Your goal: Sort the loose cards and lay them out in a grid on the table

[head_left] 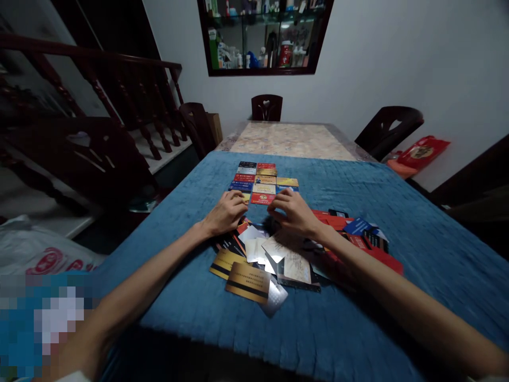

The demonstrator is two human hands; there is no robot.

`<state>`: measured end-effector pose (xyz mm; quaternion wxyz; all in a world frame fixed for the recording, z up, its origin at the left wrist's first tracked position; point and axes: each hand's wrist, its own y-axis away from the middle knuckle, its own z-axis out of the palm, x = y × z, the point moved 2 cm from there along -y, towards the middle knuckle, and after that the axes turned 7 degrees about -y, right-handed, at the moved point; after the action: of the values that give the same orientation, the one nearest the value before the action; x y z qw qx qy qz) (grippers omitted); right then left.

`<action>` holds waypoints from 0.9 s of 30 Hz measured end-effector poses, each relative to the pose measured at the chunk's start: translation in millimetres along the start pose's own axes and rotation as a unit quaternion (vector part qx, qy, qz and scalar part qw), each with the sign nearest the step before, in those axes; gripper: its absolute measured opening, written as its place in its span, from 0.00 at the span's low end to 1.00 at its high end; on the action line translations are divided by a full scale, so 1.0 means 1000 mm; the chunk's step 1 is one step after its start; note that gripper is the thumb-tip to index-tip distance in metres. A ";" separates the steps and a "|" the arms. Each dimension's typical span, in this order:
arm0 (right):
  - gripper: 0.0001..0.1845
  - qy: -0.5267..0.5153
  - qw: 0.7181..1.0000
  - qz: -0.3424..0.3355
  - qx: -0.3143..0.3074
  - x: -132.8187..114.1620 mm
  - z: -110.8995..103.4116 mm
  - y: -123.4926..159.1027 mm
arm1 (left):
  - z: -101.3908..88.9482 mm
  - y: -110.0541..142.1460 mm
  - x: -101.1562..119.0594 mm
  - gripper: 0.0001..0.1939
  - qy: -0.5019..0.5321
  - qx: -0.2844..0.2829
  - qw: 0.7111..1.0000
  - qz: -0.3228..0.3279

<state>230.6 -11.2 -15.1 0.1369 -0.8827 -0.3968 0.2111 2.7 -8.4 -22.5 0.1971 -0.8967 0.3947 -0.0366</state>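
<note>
My left hand [228, 212] is closed, its bent fingers over the near end of the left column of laid-out cards. A yellow card [245, 198] shows partly at its fingertips; whether they grip it I cannot tell. My right hand [295, 212] hovers by the near right cards, its fingers curved and apart from the thumb, with no card visible in it. Between the hands lies a red card [262, 198], below a pale gold card [264, 188]. A blue card [281, 189] is partly hidden behind my right fingers. Nearer me spreads a loose pile of cards, including a gold card [248, 282].
Red envelopes and cards, among them a blue card [357, 226], lie under and beyond my right forearm. The blue cloth [170, 260] covers the near table. Dark chairs [267, 107] stand around it. A white plastic bag [47, 249] sits at the left, near the stair railing [99, 55].
</note>
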 end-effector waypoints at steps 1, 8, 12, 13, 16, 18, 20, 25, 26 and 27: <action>0.11 -0.004 1.000 -0.011 -0.004 -0.008 0.000 0.005 | -0.001 0.004 0.003 0.09 0.006 0.005 1.000 0.002; 0.11 -0.052 0.996 -0.075 -0.023 -0.055 0.000 0.033 | -0.015 0.023 0.024 0.07 0.077 0.068 0.994 0.020; 0.15 -0.084 0.985 -0.135 -0.067 -0.080 0.000 0.043 | -0.026 0.028 0.039 0.05 0.116 0.061 0.989 0.065; 0.16 -0.086 0.982 -0.150 -0.082 -0.086 0.001 0.045 | -0.028 0.028 0.042 0.05 0.119 0.052 0.989 0.072; 0.21 -0.085 0.971 -0.189 -0.116 -0.097 0.004 0.050 | -0.030 0.028 0.045 0.05 0.120 0.028 0.989 0.083; 0.24 -0.082 0.967 -0.201 -0.131 -0.100 0.007 0.052 | -0.029 0.028 0.044 0.04 0.118 0.023 0.989 0.091; 0.26 -0.076 0.968 -0.197 -0.136 -0.100 0.010 0.052 | -0.027 0.028 0.041 0.04 0.116 0.023 0.988 0.098; 0.28 -0.048 0.976 -0.159 -0.138 -0.090 0.015 0.051 | -0.026 0.030 0.036 0.05 0.123 0.032 0.987 0.098; 0.28 -0.044 0.978 -0.152 -0.138 -0.088 0.015 0.050 | -0.027 0.030 0.036 0.05 0.127 0.030 0.987 0.098; 0.29 -0.041 0.979 -0.144 -0.136 -0.085 0.016 0.050 | -0.028 0.030 0.036 0.05 0.133 0.024 0.986 0.100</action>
<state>204.3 -106.9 -27.2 0.0282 -0.8174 -0.5499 0.1693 0.9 -61.9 -11.1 0.1676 -0.8347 0.5042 -0.1449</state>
